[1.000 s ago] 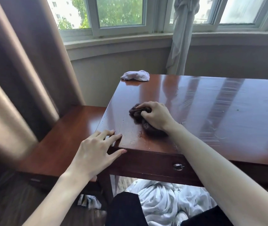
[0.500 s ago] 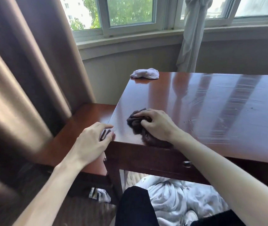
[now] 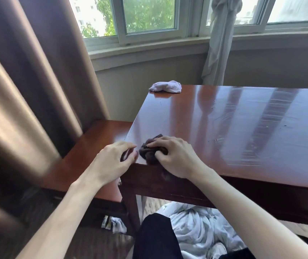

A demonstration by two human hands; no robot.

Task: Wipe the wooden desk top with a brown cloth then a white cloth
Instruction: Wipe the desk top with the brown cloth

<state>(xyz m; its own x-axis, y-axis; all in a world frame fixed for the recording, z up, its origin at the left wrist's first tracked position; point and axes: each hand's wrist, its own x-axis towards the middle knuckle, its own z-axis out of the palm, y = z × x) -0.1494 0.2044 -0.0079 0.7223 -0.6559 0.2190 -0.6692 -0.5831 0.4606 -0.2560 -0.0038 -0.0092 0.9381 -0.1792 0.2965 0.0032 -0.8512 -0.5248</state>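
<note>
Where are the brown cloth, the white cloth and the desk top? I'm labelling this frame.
brown cloth [image 3: 148, 153], head view, bunched part showing left of the fingers.
white cloth [image 3: 166, 86], head view, middle of the crumpled heap.
desk top [image 3: 243, 128], head view, bare glossy wood.

Daylight from the windows [image 3: 147, 15] glares across the desk top [image 3: 243, 128]; edges blurred.

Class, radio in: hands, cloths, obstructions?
Right hand grips brown cloth at desk top near corner. Left hand cupped at edge. White cloth unused. Nothing obstructing.
</note>
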